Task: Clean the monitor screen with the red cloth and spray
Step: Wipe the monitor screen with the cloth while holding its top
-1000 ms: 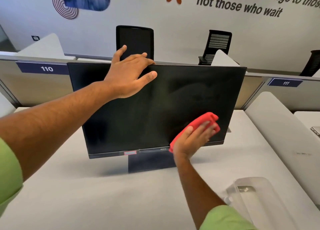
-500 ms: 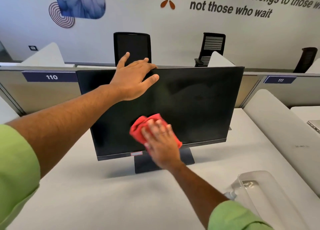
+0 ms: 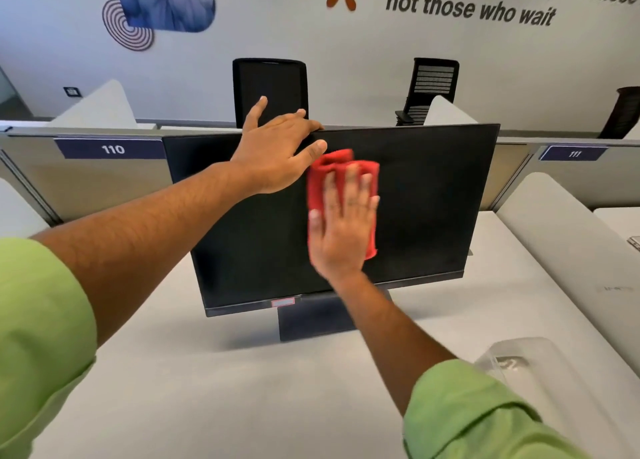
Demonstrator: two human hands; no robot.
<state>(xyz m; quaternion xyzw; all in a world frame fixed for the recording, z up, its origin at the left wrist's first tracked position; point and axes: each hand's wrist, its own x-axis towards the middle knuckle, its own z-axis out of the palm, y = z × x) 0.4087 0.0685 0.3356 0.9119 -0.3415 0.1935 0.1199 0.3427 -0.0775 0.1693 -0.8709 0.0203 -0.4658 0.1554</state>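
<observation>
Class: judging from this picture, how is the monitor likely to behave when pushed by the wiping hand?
The monitor probably tips or rocks back easily: it stands tall on one narrow stand. That may be why the left hand steadies its top edge while the right hand presses the red cloth.

The right hand (image 3: 341, 223) covers most of the red cloth (image 3: 341, 162). The left hand (image 3: 277, 147) hides part of the monitor's (image 3: 433, 199) top edge. The wall lettering (image 3: 485, 5) is cut off at the frame's top and right edges.

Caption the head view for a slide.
Right hand presses red cloth flat on the monitor while left hand steadies its top edge.
</observation>
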